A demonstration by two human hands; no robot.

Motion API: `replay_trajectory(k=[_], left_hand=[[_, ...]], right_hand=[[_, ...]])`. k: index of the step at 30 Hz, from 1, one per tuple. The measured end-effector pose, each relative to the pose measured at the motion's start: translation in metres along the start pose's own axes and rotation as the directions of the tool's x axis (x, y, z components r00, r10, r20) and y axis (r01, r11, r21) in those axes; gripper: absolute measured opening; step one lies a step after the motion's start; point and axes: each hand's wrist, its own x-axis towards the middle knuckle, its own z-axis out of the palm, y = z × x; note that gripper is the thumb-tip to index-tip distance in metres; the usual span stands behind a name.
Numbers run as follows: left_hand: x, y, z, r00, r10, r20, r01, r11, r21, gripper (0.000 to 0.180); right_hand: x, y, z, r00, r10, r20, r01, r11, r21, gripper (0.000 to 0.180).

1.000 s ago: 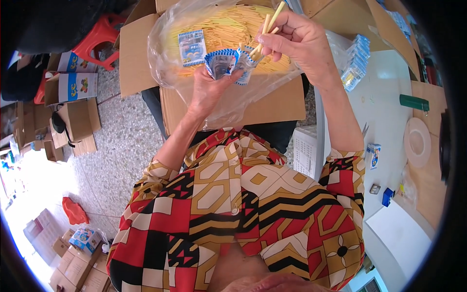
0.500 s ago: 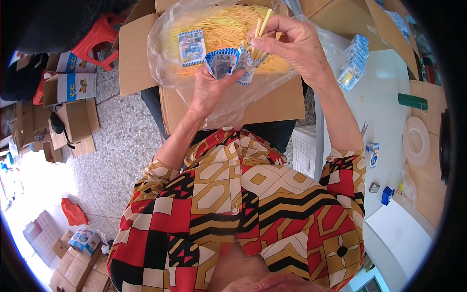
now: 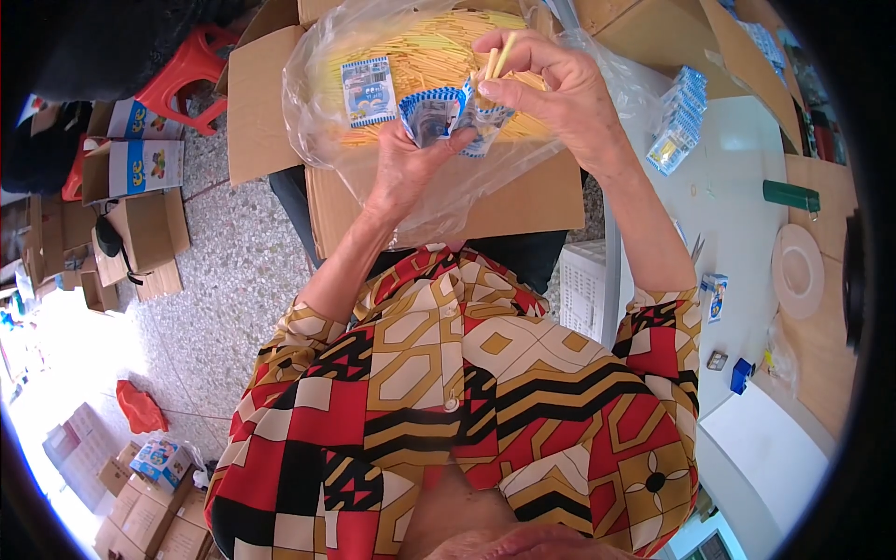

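My left hand [image 3: 401, 173] is closed on a strip of blue-and-white printed packets [image 3: 431, 117], with the mouth of at least one gaping. One flat packet [image 3: 367, 91] at the left seems to belong to the same strip. Between the thumb and fingers of my right hand [image 3: 565, 89] are a few thin pale-yellow sticks [image 3: 504, 56]. Their lower ends are at or inside the right-hand packet; the packet wall hides how deep. Beneath both hands, a heap of the same sticks [image 3: 439, 47] fills a cardboard box [image 3: 495, 201] lined with a clear plastic bag [image 3: 303, 103].
On the pale table [image 3: 737, 168] at the right lie another packet strip [image 3: 677, 121], a green object [image 3: 791, 194], scissors [image 3: 698, 247] and a small blue item [image 3: 743, 375]. A red stool [image 3: 191, 79] and cartons [image 3: 140, 233] stand at the left.
My right hand has shifted slightly, and the sticks sit a little lower against the packet. The left hand and the packets have moved slightly to the right.
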Motion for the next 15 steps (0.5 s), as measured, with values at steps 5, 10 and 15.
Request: replay_trajectory(k=[5, 10, 15], left_hand=[[0.002, -0.002, -0.001, 0.999, 0.023, -0.031, -0.023, 1.0, -0.006, 0.017], [0.004, -0.001, -0.003, 0.999, 0.029, -0.023, -0.029, 1.0, -0.002, 0.016], [0.003, -0.002, -0.005, 0.999, 0.041, -0.02, -0.041, 0.999, 0.006, 0.016]], right_hand=[[-0.001, -0.005, -0.002, 0.999, 0.005, 0.036, -0.003, 0.999, -0.045, 0.013], [0.001, -0.014, -0.008, 0.999, 0.027, 0.042, -0.028, 0.999, 0.02, 0.014], [0.009, -0.019, -0.002, 1.0, -0.004, 0.025, 0.003, 1.0, 0.031, 0.013]])
